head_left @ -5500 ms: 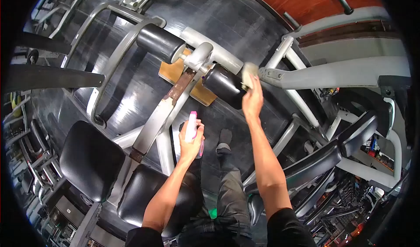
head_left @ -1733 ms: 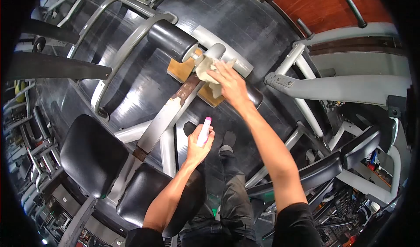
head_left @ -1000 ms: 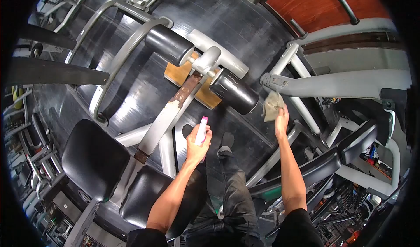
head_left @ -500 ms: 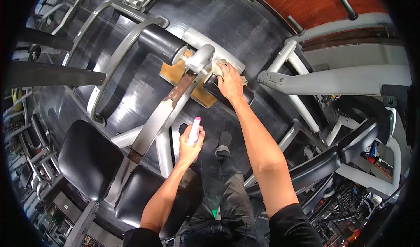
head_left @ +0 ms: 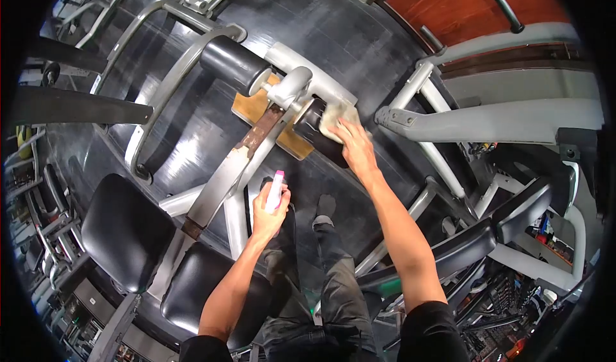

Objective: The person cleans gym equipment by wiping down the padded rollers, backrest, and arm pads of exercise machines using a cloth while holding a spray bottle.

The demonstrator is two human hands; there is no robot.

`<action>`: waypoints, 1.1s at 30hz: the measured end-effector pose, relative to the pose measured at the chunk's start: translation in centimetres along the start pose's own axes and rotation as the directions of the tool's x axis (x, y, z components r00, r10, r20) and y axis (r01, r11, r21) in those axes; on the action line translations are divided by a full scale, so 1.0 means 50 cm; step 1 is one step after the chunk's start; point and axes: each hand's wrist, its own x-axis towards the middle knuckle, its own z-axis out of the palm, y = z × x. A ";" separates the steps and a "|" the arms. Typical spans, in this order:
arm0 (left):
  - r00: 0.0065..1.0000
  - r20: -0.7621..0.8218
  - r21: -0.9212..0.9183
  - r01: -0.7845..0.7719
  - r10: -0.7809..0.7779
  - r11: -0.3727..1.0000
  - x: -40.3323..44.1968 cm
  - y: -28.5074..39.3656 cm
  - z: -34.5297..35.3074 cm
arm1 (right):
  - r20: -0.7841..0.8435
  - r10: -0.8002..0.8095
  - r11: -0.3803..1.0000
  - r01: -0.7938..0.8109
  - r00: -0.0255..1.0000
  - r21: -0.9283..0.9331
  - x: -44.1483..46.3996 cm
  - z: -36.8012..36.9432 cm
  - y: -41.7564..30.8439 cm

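My right hand (head_left: 357, 149) presses a pale cloth (head_left: 339, 115) onto the black padded roller (head_left: 310, 123) of a gym machine. The cloth drapes over the roller's upper side, and my fingers lie on top of it. My left hand (head_left: 270, 217) is wrapped around a white spray bottle (head_left: 275, 192) with a pink top, held upright above the floor. Between the hands and the machine runs its grey metal beam (head_left: 218, 192), with a rusty, chipped stretch near the rollers. A second black roller (head_left: 234, 65) sits on the other side of the beam.
A black seat pad (head_left: 212, 291) and backrest (head_left: 125, 233) stand at lower left. A wooden board (head_left: 294, 145) lies under the rollers. Another machine's thick grey frame (head_left: 475, 118) and black bench pad (head_left: 462, 249) are on the right. My feet stand on the dark floor (head_left: 186, 156).
My right hand has slid the cloth outward along the roller, to the right and slightly down, uncovering its inner end. The cloth is spread wider. My left hand has shifted slightly left with the bottle.
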 end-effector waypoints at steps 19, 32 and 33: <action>0.997 -0.053 -0.111 0.056 -0.062 0.992 0.005 0.001 0.000 | -0.292 0.540 0.821 -0.417 0.790 0.391 -0.101 -0.015 0.036; 0.998 -0.037 -0.085 0.042 -0.046 0.995 0.003 0.012 0.000 | -0.069 0.083 0.992 -0.089 0.994 -0.089 0.063 0.063 -0.092; 0.998 -0.036 -0.083 0.043 -0.046 0.996 0.001 0.010 0.000 | -0.018 0.089 0.984 -0.091 0.996 -0.155 0.051 0.067 -0.076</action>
